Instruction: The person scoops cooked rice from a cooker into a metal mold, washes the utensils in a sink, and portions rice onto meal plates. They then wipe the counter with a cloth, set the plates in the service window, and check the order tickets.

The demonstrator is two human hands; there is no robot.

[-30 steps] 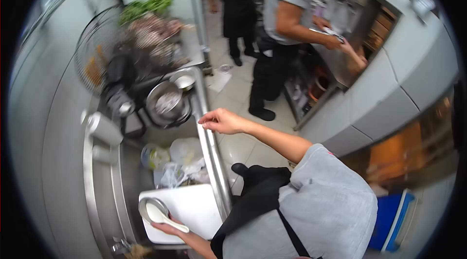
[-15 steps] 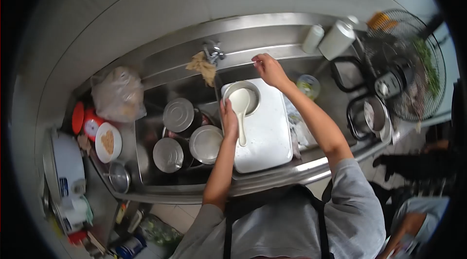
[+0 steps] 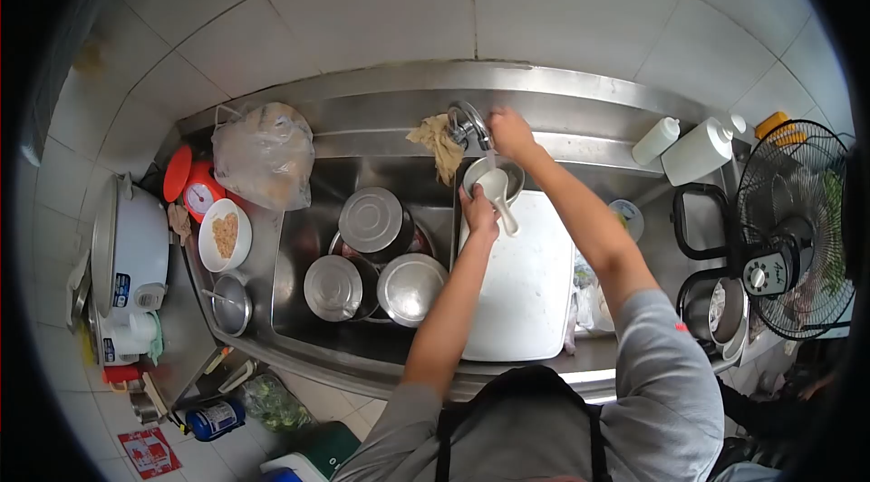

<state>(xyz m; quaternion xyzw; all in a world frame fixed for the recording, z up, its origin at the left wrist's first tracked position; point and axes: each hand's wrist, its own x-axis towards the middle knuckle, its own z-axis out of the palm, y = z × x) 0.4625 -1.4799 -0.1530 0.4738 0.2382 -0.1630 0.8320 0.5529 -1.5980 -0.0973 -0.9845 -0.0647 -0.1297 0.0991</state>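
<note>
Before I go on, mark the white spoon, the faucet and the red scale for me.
White spoon (image 3: 495,184): head view, on its scoop.
Faucet (image 3: 459,128): head view, on its metal body.
Red scale (image 3: 198,198): head view, on its round dial.

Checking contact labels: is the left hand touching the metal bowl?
Touching: the head view shows the left hand holding the metal bowl at its near side.

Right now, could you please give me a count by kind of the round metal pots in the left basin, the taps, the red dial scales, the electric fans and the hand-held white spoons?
Round metal pots: 3
Tap: 1
Red dial scale: 1
Electric fan: 1
White spoon: 1
Total: 7
</note>
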